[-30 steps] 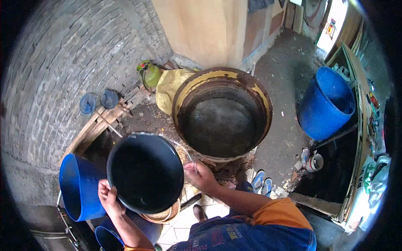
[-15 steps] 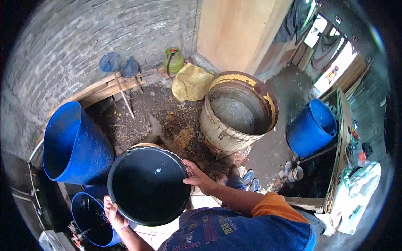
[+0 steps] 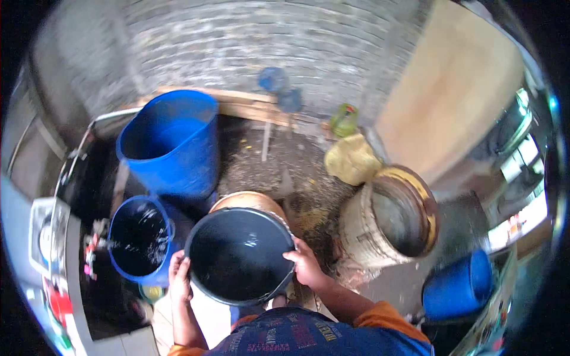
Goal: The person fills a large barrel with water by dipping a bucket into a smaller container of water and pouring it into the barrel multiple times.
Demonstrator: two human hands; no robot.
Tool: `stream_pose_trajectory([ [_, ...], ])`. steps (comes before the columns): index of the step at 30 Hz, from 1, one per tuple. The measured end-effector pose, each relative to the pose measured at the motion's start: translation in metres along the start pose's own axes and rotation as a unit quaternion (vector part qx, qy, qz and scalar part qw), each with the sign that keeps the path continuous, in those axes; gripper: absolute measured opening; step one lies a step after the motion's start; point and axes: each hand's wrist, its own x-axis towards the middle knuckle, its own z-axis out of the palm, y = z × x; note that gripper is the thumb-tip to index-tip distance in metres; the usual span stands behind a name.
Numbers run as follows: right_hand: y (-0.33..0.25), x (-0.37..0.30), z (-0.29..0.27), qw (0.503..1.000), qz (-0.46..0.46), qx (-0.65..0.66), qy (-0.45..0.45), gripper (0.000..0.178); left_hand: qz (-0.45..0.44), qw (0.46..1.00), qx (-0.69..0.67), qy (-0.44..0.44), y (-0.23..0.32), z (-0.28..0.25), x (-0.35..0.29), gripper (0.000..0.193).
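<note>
A wide black plastic basin (image 3: 237, 261) is held in front of my body, tilted so its dark, shiny inside faces up. My left hand (image 3: 180, 276) grips the left rim, thumb over the edge. On the opposite side, my right hand (image 3: 307, 263) is closed round the rim. Just behind the basin shows the top of a round orange-brown container (image 3: 255, 200), mostly hidden by it. Left of the basin stands a blue drum (image 3: 179, 231) holding dark, rippling water. Whether the basin contains a little liquid I cannot tell.
A larger blue drum (image 3: 199, 163) stands beyond the water drum. To the right are a rusty, pale round vat (image 3: 359, 228) and another blue barrel (image 3: 448, 291). A yellowish sack (image 3: 351, 160) and green gas cylinder (image 3: 344, 121) sit near the brick wall (image 3: 237, 53).
My view has swung left, so the surroundings sit farther right in the picture. The basin is now nearer the middle, still gripped by both hands, and the water drum shows more fully.
</note>
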Motion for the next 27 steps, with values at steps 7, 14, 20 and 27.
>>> stream_pose_trajectory([
  [7, 0.029, 0.007, 0.007, 1.000, 0.023, 0.008, -0.016, 0.051, -0.093, 0.980, 0.140, 0.107, -0.002, -0.036, -0.051, 0.049],
  [14, 0.025, 0.015, 0.045, 0.997, -0.008, -0.045, -0.065, 0.057, -0.108, 0.979, 0.071, 0.159, -0.014, -0.070, -0.061, 0.047],
  [20, 0.017, 0.045, 0.114, 0.985, -0.072, -0.114, -0.109, 0.060, -0.118, 0.936, 0.104, 0.316, -0.054, -0.145, -0.021, 0.054],
  [27, 0.075, 0.102, 0.254, 0.939, -0.122, -0.283, -0.154, 0.065, -0.155, 0.787, 0.283, 0.526, -0.070, -0.270, 0.070, 0.070],
])
